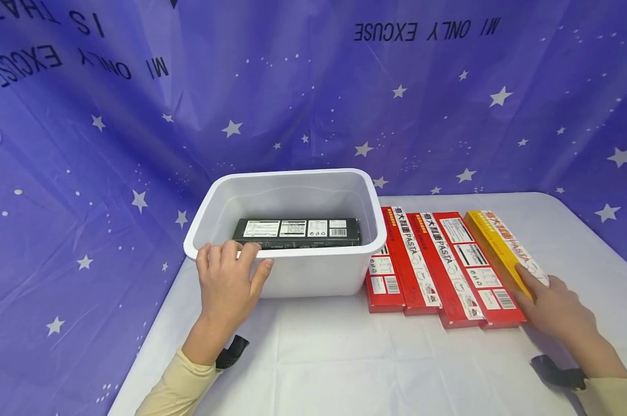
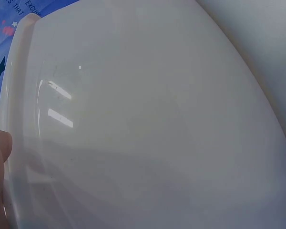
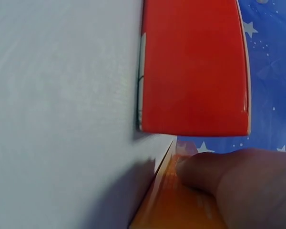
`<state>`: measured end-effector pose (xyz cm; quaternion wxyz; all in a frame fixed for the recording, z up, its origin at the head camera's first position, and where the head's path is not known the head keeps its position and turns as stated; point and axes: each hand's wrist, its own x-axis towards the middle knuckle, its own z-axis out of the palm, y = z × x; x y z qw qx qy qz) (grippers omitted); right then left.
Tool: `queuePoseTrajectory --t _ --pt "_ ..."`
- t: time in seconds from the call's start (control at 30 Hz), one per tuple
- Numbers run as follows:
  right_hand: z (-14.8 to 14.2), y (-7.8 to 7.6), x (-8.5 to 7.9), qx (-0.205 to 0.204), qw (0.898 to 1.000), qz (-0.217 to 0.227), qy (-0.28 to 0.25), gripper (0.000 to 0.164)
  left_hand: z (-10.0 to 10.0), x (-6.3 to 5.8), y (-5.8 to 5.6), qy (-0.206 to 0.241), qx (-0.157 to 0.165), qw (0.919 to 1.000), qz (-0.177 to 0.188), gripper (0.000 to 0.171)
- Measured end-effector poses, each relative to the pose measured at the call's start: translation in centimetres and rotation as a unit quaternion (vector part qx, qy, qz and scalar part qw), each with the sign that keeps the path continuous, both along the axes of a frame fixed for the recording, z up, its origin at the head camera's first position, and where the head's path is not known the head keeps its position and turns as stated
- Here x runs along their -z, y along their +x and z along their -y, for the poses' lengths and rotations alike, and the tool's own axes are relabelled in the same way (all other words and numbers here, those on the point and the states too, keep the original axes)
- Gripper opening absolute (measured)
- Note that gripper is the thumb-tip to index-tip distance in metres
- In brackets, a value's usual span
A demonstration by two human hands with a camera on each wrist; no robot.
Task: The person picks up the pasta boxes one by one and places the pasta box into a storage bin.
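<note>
My left hand grips the front rim of a white plastic bin, fingers hooked over the edge near its left corner. A black box with white label panels lies inside the bin. Over on the right, my right hand holds the near end of a yellow pasta box, its thumb on one side and fingers on the other. In the right wrist view the thumb presses against the yellow side, close to the end of a red pasta box. The left wrist view is mostly filled by the bin's outer wall.
Several red pasta boxes lie side by side between the bin and the yellow box, the leftmost right beside the bin. A white cloth covers the table. Behind it hangs a purple curtain with stars.
</note>
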<state>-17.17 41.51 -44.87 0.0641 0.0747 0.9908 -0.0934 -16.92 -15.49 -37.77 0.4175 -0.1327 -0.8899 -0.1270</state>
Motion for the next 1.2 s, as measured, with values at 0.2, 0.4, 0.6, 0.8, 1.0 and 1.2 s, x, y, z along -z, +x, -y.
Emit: queuePoseTrajectory --t 0.2,0.4,0.6,0.8,1.0,1.2 --pt "-0.08 0.06 0.18 0.014 1.000 0.000 0.007 0.090 -0.04 -0.05 -0.01 0.000 -0.002 1.0000 -0.004 0.063" --pt "-0.37 -0.01 0.46 0.025 1.000 -0.007 0.013 0.097 -0.08 0.02 -0.11 0.003 -0.001 0.9999 -0.013 0.065" --pt "-0.41 -0.02 0.46 0.022 1.000 -0.002 0.008 0.099 -0.11 0.03 -0.19 0.001 0.000 0.9998 -0.020 0.064" --pt "-0.25 0.05 0.43 0.029 1.000 -0.004 0.004 0.095 -0.12 0.03 -0.19 -0.001 0.000 0.9998 -0.018 0.064" --pt "-0.26 0.07 0.72 0.028 0.999 -0.018 0.000 0.095 -0.07 0.02 -0.21 -0.003 -0.001 0.9998 -0.018 0.065" --pt "-0.63 0.00 0.76 0.025 0.999 -0.019 -0.008 0.095 -0.07 0.03 -0.16 -0.002 -0.002 0.9999 -0.013 0.065"
